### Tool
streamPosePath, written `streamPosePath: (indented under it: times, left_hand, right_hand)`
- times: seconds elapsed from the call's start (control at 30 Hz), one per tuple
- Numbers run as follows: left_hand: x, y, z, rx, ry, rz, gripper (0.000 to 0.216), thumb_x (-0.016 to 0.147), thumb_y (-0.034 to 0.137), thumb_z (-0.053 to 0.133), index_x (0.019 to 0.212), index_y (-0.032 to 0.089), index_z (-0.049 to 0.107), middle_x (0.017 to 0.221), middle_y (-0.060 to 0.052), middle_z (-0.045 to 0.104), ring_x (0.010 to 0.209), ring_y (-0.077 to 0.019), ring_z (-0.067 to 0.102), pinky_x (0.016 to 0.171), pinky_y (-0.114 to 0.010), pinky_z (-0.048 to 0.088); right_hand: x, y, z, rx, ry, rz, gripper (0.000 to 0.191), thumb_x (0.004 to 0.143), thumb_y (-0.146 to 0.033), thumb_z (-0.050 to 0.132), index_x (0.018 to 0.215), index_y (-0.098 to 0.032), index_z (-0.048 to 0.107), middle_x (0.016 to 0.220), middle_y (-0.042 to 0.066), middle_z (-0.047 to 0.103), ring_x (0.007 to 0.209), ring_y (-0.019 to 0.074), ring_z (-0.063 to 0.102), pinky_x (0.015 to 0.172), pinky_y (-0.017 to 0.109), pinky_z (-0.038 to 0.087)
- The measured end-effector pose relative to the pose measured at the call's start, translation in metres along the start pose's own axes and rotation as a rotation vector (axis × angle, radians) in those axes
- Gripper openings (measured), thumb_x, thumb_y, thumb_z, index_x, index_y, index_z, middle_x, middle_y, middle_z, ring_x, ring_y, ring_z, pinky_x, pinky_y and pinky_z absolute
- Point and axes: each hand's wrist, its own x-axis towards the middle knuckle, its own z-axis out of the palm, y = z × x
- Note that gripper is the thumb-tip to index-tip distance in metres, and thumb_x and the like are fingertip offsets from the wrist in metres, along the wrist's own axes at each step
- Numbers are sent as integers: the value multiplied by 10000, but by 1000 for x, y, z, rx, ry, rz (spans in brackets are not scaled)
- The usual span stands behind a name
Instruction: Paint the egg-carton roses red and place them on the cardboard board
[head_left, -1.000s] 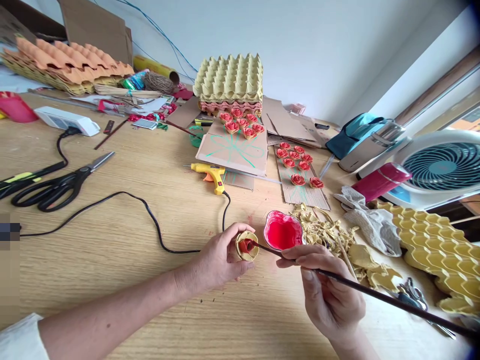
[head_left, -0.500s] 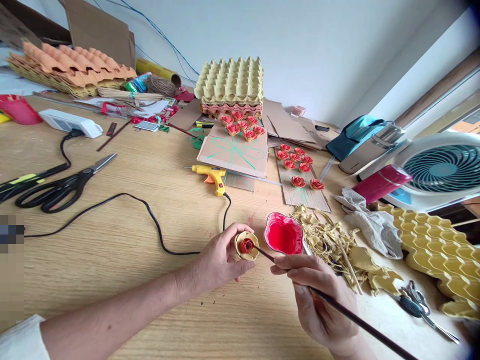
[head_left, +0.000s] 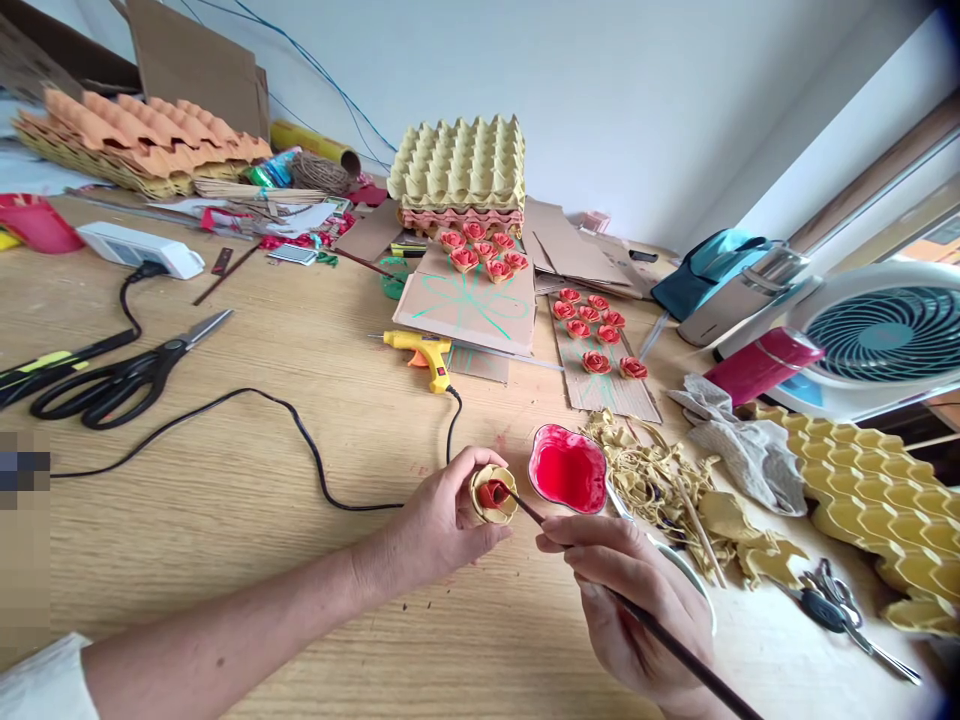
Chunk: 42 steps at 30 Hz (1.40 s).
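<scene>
Between thumb and fingers, my left hand point(head_left: 442, 515) holds a rose made of egg-carton pulp point(head_left: 486, 508). Its centre is red, while the outer petals are pale yellow. My right hand point(head_left: 637, 590) is closed around a dark, thin paintbrush point(head_left: 660, 630), whose tip touches the red centre of the rose. Just beyond the right hand stands a scalloped dish of red paint point(head_left: 568, 468). A pale rim of another dish point(head_left: 701, 580) shows partly behind the right hand.
Painted red roses point(head_left: 589, 313) lie on cardboard. A yellow glue gun point(head_left: 424, 355) rests beyond my left hand, its black cord point(head_left: 300, 425) crossing the table. Scissors point(head_left: 135, 375) lie left. At right are carton scraps point(head_left: 660, 480), keys point(head_left: 832, 610), an egg tray point(head_left: 877, 500) and a fan point(head_left: 877, 330).
My right hand and the paintbrush have shifted slightly left and down, uncovering the pale rim behind the hand. The brush tip stays at the rose's centre. My left hand has barely moved.
</scene>
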Motion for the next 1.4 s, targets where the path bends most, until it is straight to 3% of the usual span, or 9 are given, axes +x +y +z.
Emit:
streamPosePath:
  times: [0.2, 0.43, 0.67, 0.9, 1.13, 1.3, 1.4]
  left_hand:
    - [-1, -3, 0, 33, 21, -18, 555, 817, 359, 882, 1239, 238, 543, 994, 17, 617, 717, -120, 543, 482, -174, 535]
    - [1, -1, -2, -42, 39, -117, 585, 749, 333, 889, 1170, 255, 490, 1048, 4, 634, 727, -126, 569, 443, -175, 547]
    - [5, -4, -5, -107, 23, -128, 697, 744, 346, 924, 1290, 253, 502, 1014, 23, 578, 728, -131, 563, 463, -195, 556]
    - [4, 2, -6, -114, -13, -116, 612, 791, 385, 945, 1217, 257, 525, 1060, -2, 617, 821, -186, 703, 545, -231, 593]
    - [5, 2, -4, -182, 32, -133, 617, 760, 352, 973, 1163, 258, 515, 1055, 4, 629, 873, -218, 780, 609, -254, 615]
    - [5, 5, -4, -248, 43, -132, 680, 731, 292, 967, 1241, 258, 519, 1073, -4, 653, 919, -241, 813, 654, -275, 641]
    - [4, 8, -3, -251, 46, -134, 659, 739, 260, 948, 1255, 245, 540, 1062, -11, 665, 948, -252, 817, 671, -280, 645]
  right_hand:
    - [1, -2, -5, 58, -19, 49, 293, 1068, -66, 609, 1325, -194, 667, 1147, 127, 843, 1042, 234, 873, 894, 349, 740]
    - [8, 8, -9, -56, 185, 58, 300, 1054, -37, 594, 1272, -216, 697, 1086, 107, 838, 912, 224, 859, 744, 342, 729]
    - [22, 12, -15, -257, 89, 118, 247, 1075, -72, 563, 1215, -242, 675, 958, 57, 813, 829, 211, 814, 739, 315, 680]
    - [28, 10, -17, -346, 24, 96, 236, 1098, -87, 514, 1213, -241, 652, 942, 46, 809, 754, 196, 804, 695, 301, 641]
    - [25, 11, -17, -359, 15, 91, 247, 1105, -85, 504, 1236, -236, 649, 949, 48, 802, 752, 189, 789, 694, 302, 628]
    - [11, 16, -20, -295, 151, 108, 273, 1077, -86, 569, 1281, -219, 693, 1049, 89, 810, 912, 234, 812, 792, 351, 668]
    - [7, 19, -23, -307, 161, 107, 254, 1070, -83, 593, 1260, -207, 710, 1001, 83, 800, 830, 217, 789, 713, 330, 649]
